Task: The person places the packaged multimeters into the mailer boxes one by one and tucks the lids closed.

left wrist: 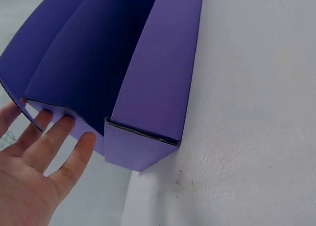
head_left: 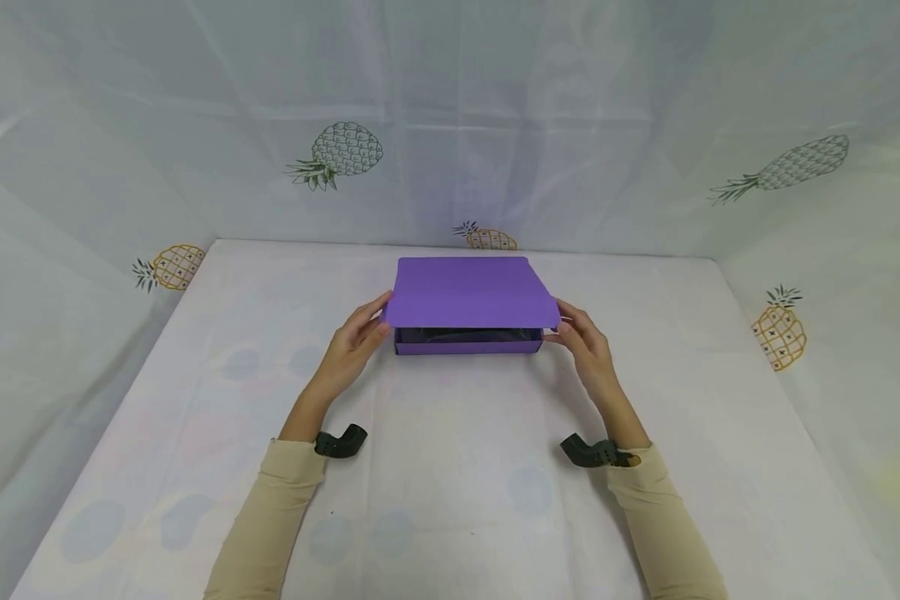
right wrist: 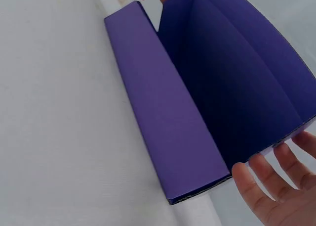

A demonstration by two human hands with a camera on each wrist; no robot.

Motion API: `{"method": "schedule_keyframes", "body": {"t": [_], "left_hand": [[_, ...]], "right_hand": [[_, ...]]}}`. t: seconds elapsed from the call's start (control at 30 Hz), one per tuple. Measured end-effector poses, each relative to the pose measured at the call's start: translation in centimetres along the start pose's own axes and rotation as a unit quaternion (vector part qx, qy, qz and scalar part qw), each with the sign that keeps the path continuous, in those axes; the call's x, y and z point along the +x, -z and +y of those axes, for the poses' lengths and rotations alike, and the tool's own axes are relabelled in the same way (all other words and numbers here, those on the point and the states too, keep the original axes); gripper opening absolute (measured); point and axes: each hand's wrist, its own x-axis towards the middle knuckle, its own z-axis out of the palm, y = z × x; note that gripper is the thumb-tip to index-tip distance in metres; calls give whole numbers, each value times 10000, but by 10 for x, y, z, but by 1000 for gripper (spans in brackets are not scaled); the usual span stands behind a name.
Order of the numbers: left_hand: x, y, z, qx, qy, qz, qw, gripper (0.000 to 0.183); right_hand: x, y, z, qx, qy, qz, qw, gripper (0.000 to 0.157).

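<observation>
A purple cardboard box (head_left: 468,347) sits on the table with its hinged lid (head_left: 465,292) partly raised. My left hand (head_left: 345,354) holds the lid's left front corner, thumb at the front edge. In the left wrist view its fingertips touch the lid's side flap (left wrist: 94,133). On the other side, my right hand (head_left: 588,354) holds the lid's right front corner. Its fingertips lie along the lid's right side flap in the right wrist view, where the thumb is hidden. Something dark and glossy (head_left: 461,335) shows through the gap; I cannot tell its kind.
A white cloth with faint coloured spots covers the table (head_left: 450,467). Behind the box, the table's far edge meets a pale curtain (head_left: 570,125) printed with pineapples. Each wrist wears a black strap with a camera mount (head_left: 341,442).
</observation>
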Motion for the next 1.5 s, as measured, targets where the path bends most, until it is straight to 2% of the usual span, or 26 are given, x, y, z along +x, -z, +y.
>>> {"method": "schedule_keyframes", "body": {"t": [0.33,0.47,0.6,0.87,0.93,1.13,1.5], "left_hand": [[-5,-3,4,471,-107,408,9980,49],[-7,-4,-4,483,-254,410,9977,50],[-9,-5,-5,505,-249,354,9978,51],[-16,-10,20,549,-180,249,9980,44],[-16,-9,16,544,-168,238,9981,44],[-15,-6,-10,527,-18,191,9984,47],[-19,0,-17,432,38,12,9991,47]], "right_hand": [[-2,1,0,-292,-197,-39,9994,45],[-4,2,3,-419,-260,-39,9988,46],[-7,3,8,-400,-221,-71,9989,45],[-10,3,14,-553,-172,-69,9983,52],[-10,3,15,-567,-150,-47,9983,55],[-12,2,19,-538,-116,18,9985,54],[-13,6,28,-402,-203,-27,9990,55]]}}
